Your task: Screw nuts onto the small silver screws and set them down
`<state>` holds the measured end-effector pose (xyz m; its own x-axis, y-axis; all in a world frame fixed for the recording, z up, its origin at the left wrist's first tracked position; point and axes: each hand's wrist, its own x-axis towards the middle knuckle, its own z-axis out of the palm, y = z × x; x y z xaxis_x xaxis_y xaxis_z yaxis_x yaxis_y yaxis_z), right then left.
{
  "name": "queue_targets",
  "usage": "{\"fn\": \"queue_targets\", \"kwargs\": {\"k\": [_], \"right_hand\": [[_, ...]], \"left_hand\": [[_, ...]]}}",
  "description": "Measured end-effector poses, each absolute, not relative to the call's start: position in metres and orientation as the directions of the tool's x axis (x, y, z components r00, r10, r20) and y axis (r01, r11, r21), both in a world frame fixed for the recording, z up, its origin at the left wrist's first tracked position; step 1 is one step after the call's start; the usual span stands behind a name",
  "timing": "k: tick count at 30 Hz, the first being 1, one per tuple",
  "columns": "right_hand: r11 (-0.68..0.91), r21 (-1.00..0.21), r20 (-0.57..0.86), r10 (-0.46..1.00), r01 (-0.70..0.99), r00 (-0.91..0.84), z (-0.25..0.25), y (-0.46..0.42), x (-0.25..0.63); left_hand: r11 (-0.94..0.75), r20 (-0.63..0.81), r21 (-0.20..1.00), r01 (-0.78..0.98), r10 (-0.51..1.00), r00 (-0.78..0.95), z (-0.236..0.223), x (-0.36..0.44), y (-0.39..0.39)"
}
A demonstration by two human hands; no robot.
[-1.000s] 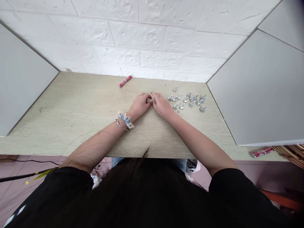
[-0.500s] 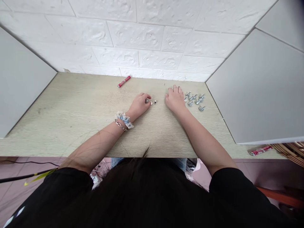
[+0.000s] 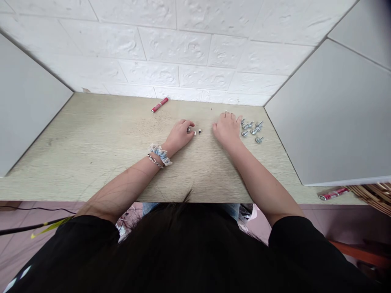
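My left hand [image 3: 179,134] rests on its side on the tabletop, thumb and forefinger curved round a small silver metal piece [image 3: 188,129]. A flat round washer [image 3: 194,132] lies by the thumb tip. Just beyond it is a small dark-and-silver nut-like piece [image 3: 199,131]. Palm down, my right hand [image 3: 226,128] has its fingers curled towards the table and the little finger held apart; whatever is under them is hidden. Several silver bolts with wide heads [image 3: 254,131] lie loose right of that hand, the nearest close to the little finger.
A red tube [image 3: 159,105] lies near the white brick-patterned wall [image 3: 195,49]. Another red tube [image 3: 333,193] is at the front right, beside a wicker basket [image 3: 374,197]. Grey panels [image 3: 339,118] bound the pale wooden table [image 3: 116,134] on both sides.
My right hand has shifted slightly right, its fingers more curled and the little finger spread out. It now covers a bolt that showed beside it. My left hand has stayed in place.
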<state>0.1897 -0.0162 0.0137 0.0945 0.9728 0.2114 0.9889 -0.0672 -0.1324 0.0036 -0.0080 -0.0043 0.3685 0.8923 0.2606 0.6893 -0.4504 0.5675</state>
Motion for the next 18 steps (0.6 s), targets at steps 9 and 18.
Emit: {"fn": "queue_targets", "kwargs": {"k": [9,18], "right_hand": [[-0.123,-0.058,0.146,0.981,0.991,0.13,0.0163,-0.0165,0.1901],[-0.04,-0.058,0.243,0.969,0.998,0.053,0.0136,-0.0186,0.1906]], "left_hand": [[-0.429,0.234,0.553,0.714,0.903,0.361,-0.0015,0.0053,-0.0104],[-0.423,0.239,0.569,0.705,0.906,0.35,-0.0002,0.0065,-0.0112]]}}
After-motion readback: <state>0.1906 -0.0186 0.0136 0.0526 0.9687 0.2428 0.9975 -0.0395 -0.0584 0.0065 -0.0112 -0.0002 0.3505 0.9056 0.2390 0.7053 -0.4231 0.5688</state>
